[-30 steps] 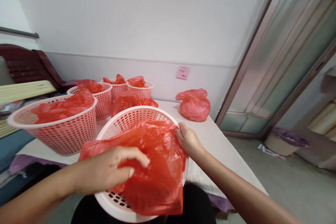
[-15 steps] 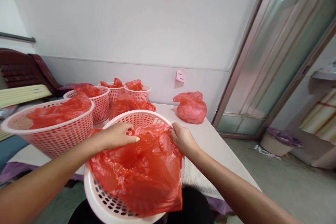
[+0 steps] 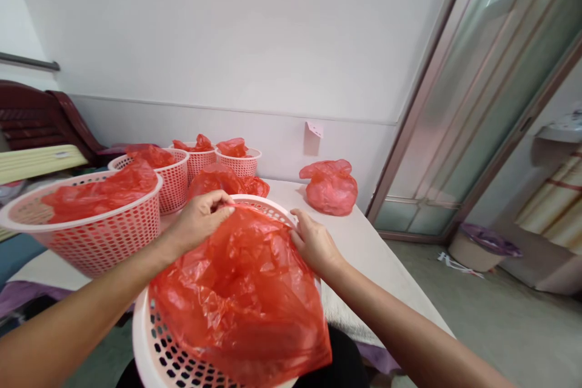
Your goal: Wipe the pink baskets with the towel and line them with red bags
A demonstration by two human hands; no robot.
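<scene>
A white perforated plastic basket [image 3: 142, 339] rests at my lap against the table's front edge. Over its mouth spreads a red translucent plastic bag [image 3: 240, 291], crumpled and partly puffed out. My left hand [image 3: 204, 215] pinches the bag's upper edge near the far side of the basket rim. At the right of the rim, my right hand [image 3: 313, 239] grips the bag's edge between thumb and fingers. The bag hides most of the basket's inside.
Several more baskets with red bags stand at the left, the nearest basket [image 3: 104, 224] large and close. A full red bag [image 3: 331, 188] sits at the back right of the white table [image 3: 377, 260]. A bin [image 3: 482, 245] stands on the floor by the glass door [image 3: 454, 103].
My left hand has moved up to the far rim and now pinches the bag's edge there. The bag is pulled wider and puffs out more; its near corner has shifted right.
</scene>
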